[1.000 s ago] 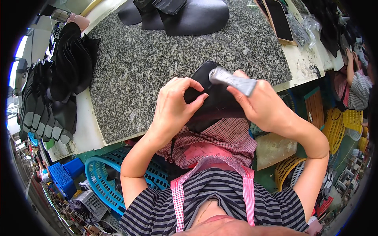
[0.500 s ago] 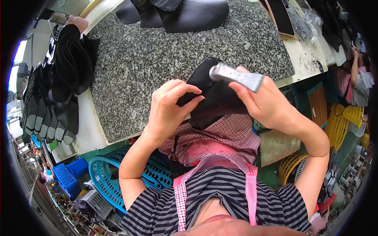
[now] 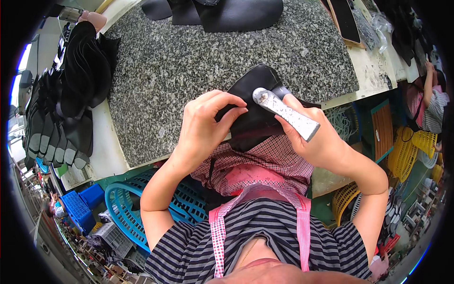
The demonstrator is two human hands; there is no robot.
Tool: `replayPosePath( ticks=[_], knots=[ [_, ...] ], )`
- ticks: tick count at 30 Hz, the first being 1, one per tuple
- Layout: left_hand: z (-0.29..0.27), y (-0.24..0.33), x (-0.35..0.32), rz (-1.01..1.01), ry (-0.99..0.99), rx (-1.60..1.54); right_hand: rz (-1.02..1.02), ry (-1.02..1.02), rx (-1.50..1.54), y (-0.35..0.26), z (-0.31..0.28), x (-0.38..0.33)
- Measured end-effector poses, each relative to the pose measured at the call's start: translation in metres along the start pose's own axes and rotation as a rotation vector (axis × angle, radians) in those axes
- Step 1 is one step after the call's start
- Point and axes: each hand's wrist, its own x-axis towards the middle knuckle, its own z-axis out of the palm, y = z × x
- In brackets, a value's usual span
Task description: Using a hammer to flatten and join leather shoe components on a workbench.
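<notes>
A black leather piece [image 3: 257, 78] lies over the near edge of the speckled stone slab [image 3: 189, 61], part of it hanging toward my lap. My left hand [image 3: 205, 120] pinches its left edge between thumb and fingertips. In my right hand [image 3: 317, 132] is a hammer [image 3: 283, 111] with a worn metal head, the fingers closed round a handle they mostly hide. The hammer's round face end is over the middle of the leather, close to my left fingertips; whether it touches cannot be made out.
More black leather pieces [image 3: 241, 16] lie at the slab's far edge. Stacked black shoe parts [image 3: 85, 71] stand at the left. A phone [image 3: 344, 21] rests at the far right, near clear plastic bags [image 3: 378, 28]. Below are a blue basket [image 3: 123, 213] and yellow baskets [image 3: 402, 151].
The hammer head has swung round and sits slightly lower over the leather, now sharp instead of blurred. My right hand has dropped a little; my left keeps its pinch.
</notes>
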Motion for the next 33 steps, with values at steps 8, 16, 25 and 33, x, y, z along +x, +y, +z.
replayPosePath(
  ticks=[8, 16, 25, 33],
  knots=[
    [0.000, -0.008, -0.011, 0.221, 0.025, 0.144, 0.013, 0.031, 0.034, 0.001, 0.003, -0.003],
    [-0.002, -0.008, -0.010, 0.139, 0.052, 0.212, 0.023, 0.013, 0.057, 0.002, 0.001, -0.004],
    [-0.005, 0.003, -0.002, -0.104, -0.005, 0.036, -0.056, 0.032, -0.043, -0.006, -0.012, 0.003],
    [-0.006, -0.002, -0.003, -0.088, -0.015, 0.073, -0.414, 0.185, -0.159, -0.020, -0.016, 0.007]
  ],
)
